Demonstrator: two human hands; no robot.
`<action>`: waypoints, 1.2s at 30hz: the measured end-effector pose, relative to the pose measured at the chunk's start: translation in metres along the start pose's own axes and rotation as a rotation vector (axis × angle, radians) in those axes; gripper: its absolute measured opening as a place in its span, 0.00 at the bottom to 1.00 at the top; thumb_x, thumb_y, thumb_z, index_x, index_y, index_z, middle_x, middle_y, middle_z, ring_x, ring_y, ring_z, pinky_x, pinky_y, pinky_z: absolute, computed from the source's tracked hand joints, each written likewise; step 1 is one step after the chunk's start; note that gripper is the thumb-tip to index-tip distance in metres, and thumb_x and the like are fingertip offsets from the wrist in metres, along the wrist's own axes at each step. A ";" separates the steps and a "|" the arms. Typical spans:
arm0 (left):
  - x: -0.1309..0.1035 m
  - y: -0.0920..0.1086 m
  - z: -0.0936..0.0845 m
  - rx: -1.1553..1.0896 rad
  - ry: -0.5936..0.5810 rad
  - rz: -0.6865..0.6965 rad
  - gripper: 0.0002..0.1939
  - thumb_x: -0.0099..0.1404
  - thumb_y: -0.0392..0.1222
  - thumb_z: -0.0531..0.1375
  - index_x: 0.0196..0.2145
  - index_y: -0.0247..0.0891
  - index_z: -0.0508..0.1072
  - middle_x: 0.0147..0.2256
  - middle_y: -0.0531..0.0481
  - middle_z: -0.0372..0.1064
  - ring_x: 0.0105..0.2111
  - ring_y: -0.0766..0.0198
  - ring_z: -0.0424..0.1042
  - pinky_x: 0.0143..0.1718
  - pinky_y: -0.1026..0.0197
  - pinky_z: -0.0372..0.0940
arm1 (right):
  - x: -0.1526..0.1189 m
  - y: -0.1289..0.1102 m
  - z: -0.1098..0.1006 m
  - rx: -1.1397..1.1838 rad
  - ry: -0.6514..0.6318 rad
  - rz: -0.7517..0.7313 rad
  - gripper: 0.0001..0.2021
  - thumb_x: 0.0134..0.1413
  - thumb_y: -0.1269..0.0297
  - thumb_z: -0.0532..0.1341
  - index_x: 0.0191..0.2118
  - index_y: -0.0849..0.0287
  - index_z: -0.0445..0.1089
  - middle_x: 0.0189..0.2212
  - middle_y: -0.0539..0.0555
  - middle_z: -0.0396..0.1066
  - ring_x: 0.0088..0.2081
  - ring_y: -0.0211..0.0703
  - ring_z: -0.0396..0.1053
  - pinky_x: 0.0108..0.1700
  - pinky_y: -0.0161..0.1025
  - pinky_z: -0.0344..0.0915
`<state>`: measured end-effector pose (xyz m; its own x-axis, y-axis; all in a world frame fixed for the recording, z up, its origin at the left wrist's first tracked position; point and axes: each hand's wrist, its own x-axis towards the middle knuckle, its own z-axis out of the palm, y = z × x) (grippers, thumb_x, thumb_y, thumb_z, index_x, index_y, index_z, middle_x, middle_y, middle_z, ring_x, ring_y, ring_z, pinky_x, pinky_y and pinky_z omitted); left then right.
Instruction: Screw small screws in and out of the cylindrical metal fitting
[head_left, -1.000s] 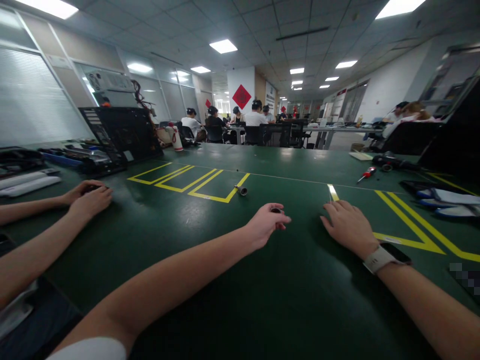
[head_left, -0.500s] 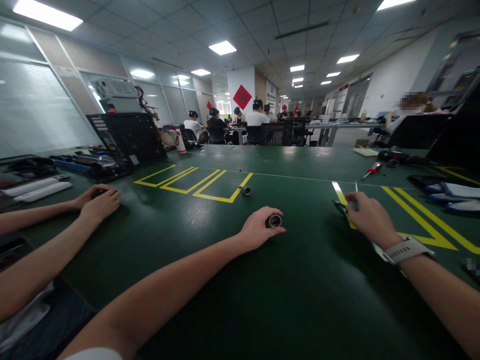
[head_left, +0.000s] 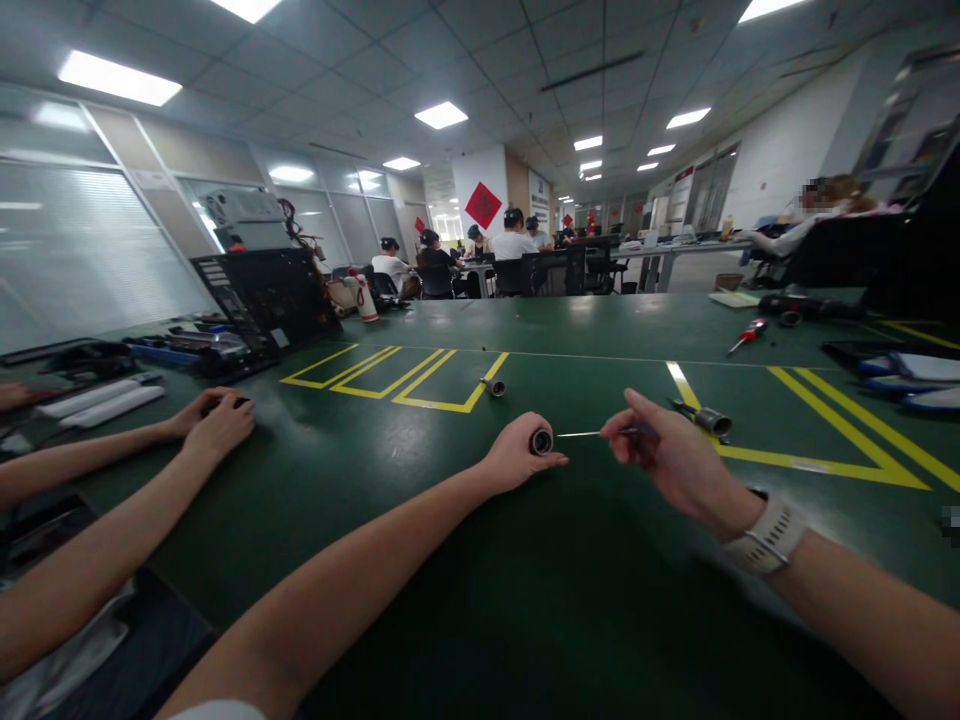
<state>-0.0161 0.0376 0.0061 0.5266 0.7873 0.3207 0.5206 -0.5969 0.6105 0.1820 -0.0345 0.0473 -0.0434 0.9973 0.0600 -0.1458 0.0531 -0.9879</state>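
My left hand (head_left: 517,456) rests on the green table (head_left: 420,530), its fingers wrapped round a short metal cylinder (head_left: 541,441) whose hollow end faces me. My right hand (head_left: 667,450), with a watch on the wrist, grips a slim screwdriver-like tool (head_left: 579,434). Its thin shaft points left toward the cylinder, the tip just short of it; the handle is mostly hidden by my fingers. Behind that hand lies another metal cylinder (head_left: 712,422) beside a dark pointed tool (head_left: 682,407). A third, smaller metal cylinder (head_left: 494,388) lies at the corner of a yellow tape outline.
At the left, another person's hands (head_left: 217,425) hold something dark. Yellow tape (head_left: 825,460) marks the table. A red-handled screwdriver (head_left: 748,337) lies at the back right, near pouches (head_left: 911,380). A black computer case (head_left: 262,300) stands at the back left; people (head_left: 514,240) sit beyond.
My right hand has moved left with the slim tool, whose shaft has swung from upright to level, pointing left. The second cylinder has come into view behind it. My left hand keeps its hold.
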 end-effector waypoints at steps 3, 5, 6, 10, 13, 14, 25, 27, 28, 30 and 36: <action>0.000 0.001 0.001 0.002 -0.004 -0.002 0.14 0.49 0.44 0.65 0.29 0.35 0.65 0.28 0.55 0.61 0.29 0.67 0.60 0.31 0.64 0.56 | -0.006 0.012 0.009 -0.099 -0.090 -0.056 0.19 0.53 0.48 0.55 0.27 0.59 0.72 0.18 0.49 0.65 0.23 0.37 0.61 0.28 0.37 0.55; 0.000 0.003 0.002 -0.018 -0.020 0.003 0.12 0.51 0.42 0.64 0.27 0.35 0.64 0.26 0.56 0.61 0.27 0.68 0.60 0.30 0.65 0.56 | -0.009 0.017 0.012 -0.206 -0.148 -0.099 0.18 0.55 0.50 0.54 0.29 0.59 0.72 0.19 0.49 0.65 0.24 0.38 0.61 0.29 0.38 0.55; 0.000 0.003 0.002 -0.028 -0.028 0.009 0.11 0.51 0.42 0.64 0.26 0.35 0.64 0.25 0.56 0.61 0.27 0.68 0.60 0.30 0.65 0.56 | -0.011 0.018 0.013 -0.262 -0.166 -0.116 0.18 0.55 0.51 0.54 0.29 0.59 0.72 0.20 0.49 0.65 0.24 0.38 0.61 0.29 0.38 0.55; -0.001 0.005 0.002 -0.042 -0.044 0.042 0.10 0.53 0.42 0.62 0.25 0.35 0.64 0.25 0.56 0.61 0.27 0.68 0.60 0.29 0.65 0.56 | -0.015 0.020 0.018 -0.440 -0.143 -0.163 0.15 0.57 0.54 0.53 0.30 0.58 0.70 0.21 0.48 0.65 0.25 0.39 0.61 0.28 0.38 0.55; -0.002 0.004 0.001 -0.040 -0.036 0.055 0.09 0.54 0.41 0.61 0.26 0.35 0.64 0.25 0.55 0.61 0.27 0.68 0.61 0.29 0.65 0.57 | -0.016 0.023 0.020 -0.400 -0.139 -0.147 0.13 0.58 0.57 0.52 0.32 0.57 0.70 0.21 0.48 0.66 0.26 0.39 0.62 0.30 0.38 0.56; -0.002 0.004 0.000 -0.039 -0.030 0.058 0.09 0.54 0.41 0.61 0.26 0.35 0.65 0.25 0.55 0.61 0.27 0.68 0.61 0.29 0.65 0.57 | -0.016 0.024 0.021 -0.344 -0.141 -0.132 0.13 0.57 0.57 0.53 0.32 0.57 0.70 0.22 0.49 0.67 0.27 0.40 0.62 0.31 0.39 0.57; -0.004 0.008 -0.001 -0.127 -0.030 0.103 0.10 0.53 0.42 0.61 0.24 0.36 0.63 0.23 0.56 0.58 0.25 0.69 0.58 0.28 0.66 0.55 | -0.012 0.034 0.016 0.229 -0.115 0.128 0.12 0.51 0.57 0.59 0.31 0.61 0.72 0.29 0.54 0.70 0.30 0.40 0.63 0.35 0.40 0.59; -0.004 0.007 0.000 -0.146 -0.027 0.086 0.10 0.53 0.42 0.61 0.24 0.36 0.63 0.23 0.56 0.58 0.24 0.69 0.58 0.28 0.66 0.55 | -0.012 0.034 0.017 0.244 -0.117 0.129 0.12 0.51 0.56 0.59 0.31 0.60 0.72 0.29 0.54 0.70 0.30 0.39 0.63 0.35 0.39 0.59; -0.004 0.007 0.000 -0.150 -0.025 0.075 0.11 0.53 0.43 0.61 0.24 0.36 0.63 0.23 0.56 0.58 0.24 0.69 0.58 0.28 0.66 0.55 | -0.012 0.034 0.018 0.240 -0.116 0.128 0.12 0.51 0.55 0.60 0.31 0.60 0.72 0.29 0.54 0.70 0.30 0.39 0.63 0.35 0.39 0.59; -0.003 0.005 0.000 -0.150 -0.018 0.053 0.11 0.53 0.44 0.61 0.24 0.35 0.63 0.23 0.56 0.59 0.25 0.69 0.58 0.28 0.66 0.56 | -0.013 0.033 0.020 0.218 -0.113 0.121 0.14 0.50 0.53 0.60 0.31 0.60 0.72 0.27 0.53 0.69 0.29 0.39 0.63 0.33 0.39 0.59; -0.003 0.004 0.000 -0.167 -0.017 0.017 0.09 0.52 0.41 0.61 0.25 0.35 0.64 0.25 0.54 0.60 0.26 0.68 0.60 0.29 0.66 0.57 | -0.015 0.032 0.021 0.194 -0.126 0.087 0.11 0.46 0.56 0.64 0.33 0.59 0.72 0.26 0.51 0.69 0.28 0.38 0.62 0.33 0.38 0.58</action>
<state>-0.0156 0.0327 0.0073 0.5464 0.7738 0.3206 0.3935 -0.5750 0.7173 0.1575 -0.0485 0.0176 -0.1858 0.9826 0.0049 -0.3224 -0.0562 -0.9449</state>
